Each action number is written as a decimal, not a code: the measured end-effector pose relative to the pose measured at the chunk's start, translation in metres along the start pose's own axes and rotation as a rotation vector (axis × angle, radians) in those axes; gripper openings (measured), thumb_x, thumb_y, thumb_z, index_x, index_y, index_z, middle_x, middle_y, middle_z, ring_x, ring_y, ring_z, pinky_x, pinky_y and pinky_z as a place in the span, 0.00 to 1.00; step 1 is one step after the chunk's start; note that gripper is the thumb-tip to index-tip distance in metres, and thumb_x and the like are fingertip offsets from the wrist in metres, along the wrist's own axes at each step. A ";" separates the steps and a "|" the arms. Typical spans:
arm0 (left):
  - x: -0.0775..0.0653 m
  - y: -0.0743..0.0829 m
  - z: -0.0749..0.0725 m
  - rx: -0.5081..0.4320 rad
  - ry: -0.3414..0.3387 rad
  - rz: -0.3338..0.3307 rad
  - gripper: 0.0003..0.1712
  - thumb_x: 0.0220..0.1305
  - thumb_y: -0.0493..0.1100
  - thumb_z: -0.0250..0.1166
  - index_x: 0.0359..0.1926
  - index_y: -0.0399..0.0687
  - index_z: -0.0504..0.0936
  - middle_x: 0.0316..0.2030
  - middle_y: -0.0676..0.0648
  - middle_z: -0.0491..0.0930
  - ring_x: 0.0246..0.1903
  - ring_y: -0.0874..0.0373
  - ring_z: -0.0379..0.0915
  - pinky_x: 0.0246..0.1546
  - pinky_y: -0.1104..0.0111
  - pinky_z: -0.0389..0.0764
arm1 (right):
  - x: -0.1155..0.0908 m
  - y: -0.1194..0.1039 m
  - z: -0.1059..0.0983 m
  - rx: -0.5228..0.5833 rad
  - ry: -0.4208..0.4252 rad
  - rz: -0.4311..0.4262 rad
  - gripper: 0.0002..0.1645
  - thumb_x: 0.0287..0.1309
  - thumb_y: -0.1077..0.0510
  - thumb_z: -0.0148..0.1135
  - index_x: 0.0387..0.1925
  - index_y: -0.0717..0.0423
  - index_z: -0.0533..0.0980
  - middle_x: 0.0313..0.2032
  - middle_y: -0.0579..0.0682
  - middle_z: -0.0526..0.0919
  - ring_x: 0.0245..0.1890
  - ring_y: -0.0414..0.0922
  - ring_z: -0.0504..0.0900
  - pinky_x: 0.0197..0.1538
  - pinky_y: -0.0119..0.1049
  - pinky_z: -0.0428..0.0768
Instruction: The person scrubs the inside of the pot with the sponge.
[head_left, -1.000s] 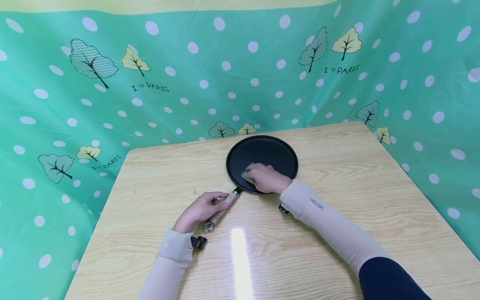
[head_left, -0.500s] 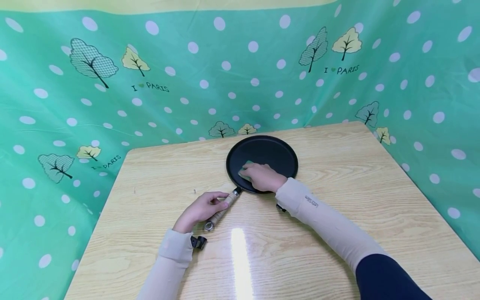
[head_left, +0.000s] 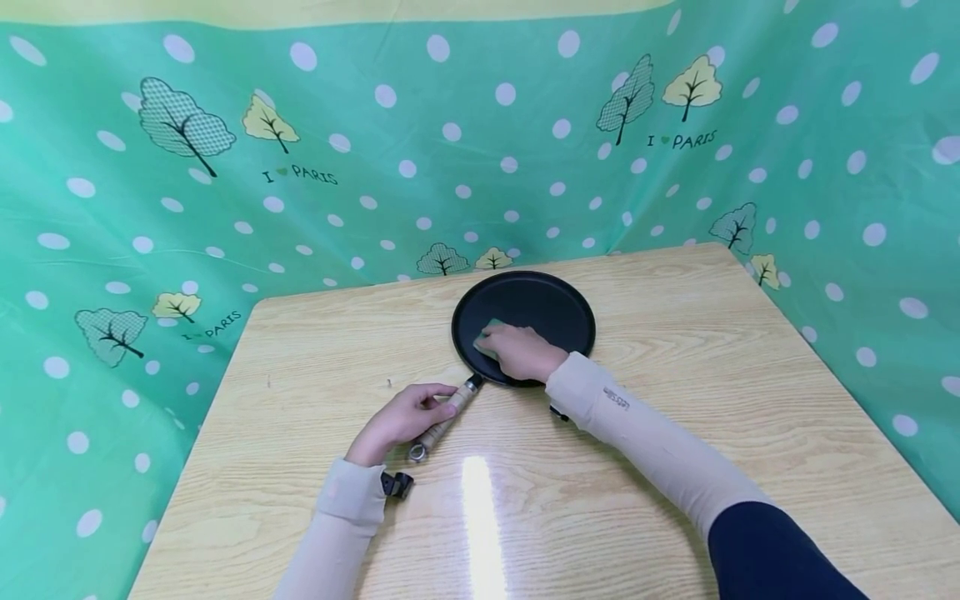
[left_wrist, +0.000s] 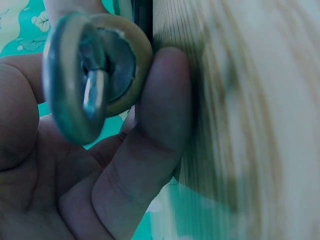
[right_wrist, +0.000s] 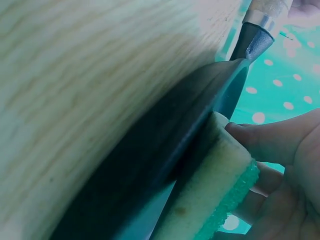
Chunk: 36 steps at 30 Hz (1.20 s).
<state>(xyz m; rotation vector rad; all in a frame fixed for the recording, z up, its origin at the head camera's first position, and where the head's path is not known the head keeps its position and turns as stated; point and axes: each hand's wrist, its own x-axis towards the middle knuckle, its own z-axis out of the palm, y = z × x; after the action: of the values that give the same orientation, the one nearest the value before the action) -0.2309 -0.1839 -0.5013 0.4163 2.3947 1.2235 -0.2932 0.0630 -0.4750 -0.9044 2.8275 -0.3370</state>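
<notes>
A round, shallow black frying pan [head_left: 525,300] lies on the table, its wood-look handle [head_left: 466,395] pointing toward the near left. My left hand [head_left: 410,414] holds that handle between thumb and fingers. The metal ring [left_wrist: 55,85] at the handle's end shows up close in the left wrist view. Inside the pan, on its left part, my right hand [head_left: 522,351] pinches a scouring sponge [right_wrist: 210,185]. The sponge's pale side faces the pan and its green side faces my palm. In the head view the hand hides most of the sponge.
The wooden table [head_left: 675,333] stretches around the pan, with a bright light reflection in front. Behind and at both sides hangs a green dotted curtain [head_left: 450,200], close to the table's back edge and the pan.
My right hand has slid the sponge a short way left across the pan. The left hand and the pan stay in place.
</notes>
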 end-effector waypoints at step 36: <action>-0.001 0.001 0.000 0.006 -0.010 0.014 0.24 0.76 0.41 0.65 0.67 0.33 0.79 0.36 0.45 0.78 0.35 0.56 0.71 0.40 0.64 0.74 | 0.028 0.024 -0.013 0.079 -0.016 0.137 0.31 0.75 0.69 0.52 0.75 0.51 0.72 0.76 0.57 0.68 0.76 0.60 0.66 0.69 0.71 0.65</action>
<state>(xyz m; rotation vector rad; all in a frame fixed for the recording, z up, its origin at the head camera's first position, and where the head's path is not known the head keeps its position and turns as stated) -0.2306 -0.1839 -0.5001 0.4403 2.3914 1.2181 -0.3321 0.0679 -0.4711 -0.6905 2.8203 -0.4182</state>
